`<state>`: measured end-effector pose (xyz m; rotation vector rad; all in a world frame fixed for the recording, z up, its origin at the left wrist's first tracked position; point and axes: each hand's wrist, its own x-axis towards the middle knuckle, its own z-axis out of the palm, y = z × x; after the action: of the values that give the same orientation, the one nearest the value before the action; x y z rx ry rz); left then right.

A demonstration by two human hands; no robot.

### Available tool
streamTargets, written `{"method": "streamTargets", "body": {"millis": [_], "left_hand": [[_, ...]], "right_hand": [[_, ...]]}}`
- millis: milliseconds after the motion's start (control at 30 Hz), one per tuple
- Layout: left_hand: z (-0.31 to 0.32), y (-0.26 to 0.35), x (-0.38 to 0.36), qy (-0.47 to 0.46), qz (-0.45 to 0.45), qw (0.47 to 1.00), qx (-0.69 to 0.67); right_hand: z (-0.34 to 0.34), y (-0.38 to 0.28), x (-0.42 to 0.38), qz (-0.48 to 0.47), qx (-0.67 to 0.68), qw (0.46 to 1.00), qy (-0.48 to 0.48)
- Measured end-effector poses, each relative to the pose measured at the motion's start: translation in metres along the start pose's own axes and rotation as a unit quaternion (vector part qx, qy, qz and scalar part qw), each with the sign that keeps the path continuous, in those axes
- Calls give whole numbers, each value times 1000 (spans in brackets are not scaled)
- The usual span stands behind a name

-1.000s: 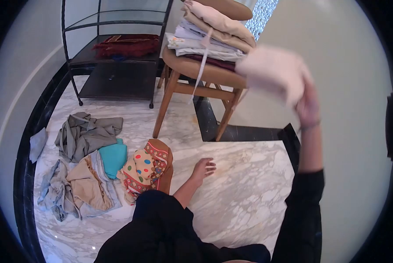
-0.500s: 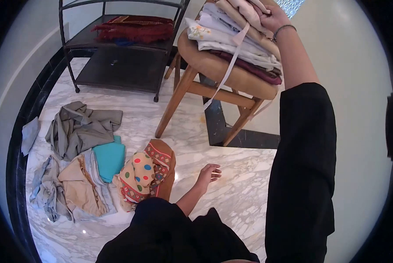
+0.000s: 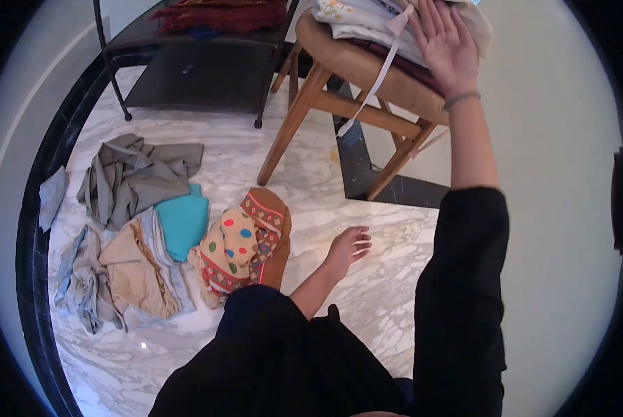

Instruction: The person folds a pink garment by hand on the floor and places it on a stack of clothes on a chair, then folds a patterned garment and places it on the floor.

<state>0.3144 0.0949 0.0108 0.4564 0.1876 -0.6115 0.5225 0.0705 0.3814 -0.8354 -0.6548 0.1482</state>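
Observation:
My right hand (image 3: pixel 447 48) is open, its fingers stretched out against the near right side of a stack of folded clothes (image 3: pixel 374 31). The pile rests on a stool (image 3: pixel 322 43) with a brown padded seat and wooden legs. From the stack a pale strap (image 3: pixel 379 80) hangs down past the seat edge. My left hand (image 3: pixel 348 251) is low over the marble floor, holding nothing, with loosely bent fingers apart. Closest to it lies a bundled cloth with dots and a diamond border (image 3: pixel 238 243), on a brown item (image 3: pixel 278 257) I cannot identify.
On the floor at left lie a crumpled grey garment (image 3: pixel 134 174), a folded teal cloth (image 3: pixel 183 222), a beige cloth (image 3: pixel 137 271) and a grey-blue crumpled garment (image 3: pixel 85 278). A dark metal shelf (image 3: pixel 193 87) behind them carries dark red textiles (image 3: pixel 221 15). A pale wall (image 3: pixel 554 208) borders the right.
My right hand has let go of the pale fabric at the top of the stack and moved lower, fingers now straight. The view has tilted down, shifting everything upward; my left hand stays open.

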Motion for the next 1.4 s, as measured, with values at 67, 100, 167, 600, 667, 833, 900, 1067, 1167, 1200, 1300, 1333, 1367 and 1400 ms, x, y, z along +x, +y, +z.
{"method": "streamTargets", "body": {"millis": [67, 100, 167, 600, 667, 833, 900, 1067, 1167, 1200, 1300, 1333, 1367, 1400], "left_hand": [[2, 3, -4, 15, -1, 999, -43], [3, 3, -5, 22, -2, 998, -63], [3, 0, -5, 27, 16, 998, -54], [-25, -50, -1, 9, -144, 957, -250], [-21, -50, 3, 23, -144, 956, -254], [-23, -57, 4, 64, -136, 955, -256], [-24, -58, 3, 57, -132, 956, -254], [-34, -64, 6, 34, -136, 955, -261], [-37, -69, 6, 42, -148, 958, -244], [-39, -72, 6, 43, -155, 959, -233], [-45, -81, 8, 48, -169, 967, -183], [-46, -84, 8, 50, -173, 970, -163], [-45, -86, 7, 48, -182, 969, -161], [-45, -88, 6, 46, -189, 968, -158]], "right_hand": [[-30, 29, -39, 88, -47, 994, -42], [-34, 49, -64, 151, -108, 982, -32], [-51, 100, -110, 282, -217, 934, -39], [-96, 391, -314, 446, -642, 590, -203], [-108, 387, -310, 447, -652, 578, -205], [-111, 385, -309, 453, -673, 548, -204], [-110, 393, -319, 414, -661, 596, -192], [-103, 394, -310, 488, -601, 601, -199], [-110, 385, -303, 432, -585, 671, -146], [-110, 373, -299, 402, -574, 704, -118], [-117, 361, -292, 336, -441, 832, 20], [-123, 362, -294, 315, -374, 869, 76], [-120, 351, -293, 281, -345, 889, 107], [-113, 333, -289, 247, -315, 906, 139]]}}
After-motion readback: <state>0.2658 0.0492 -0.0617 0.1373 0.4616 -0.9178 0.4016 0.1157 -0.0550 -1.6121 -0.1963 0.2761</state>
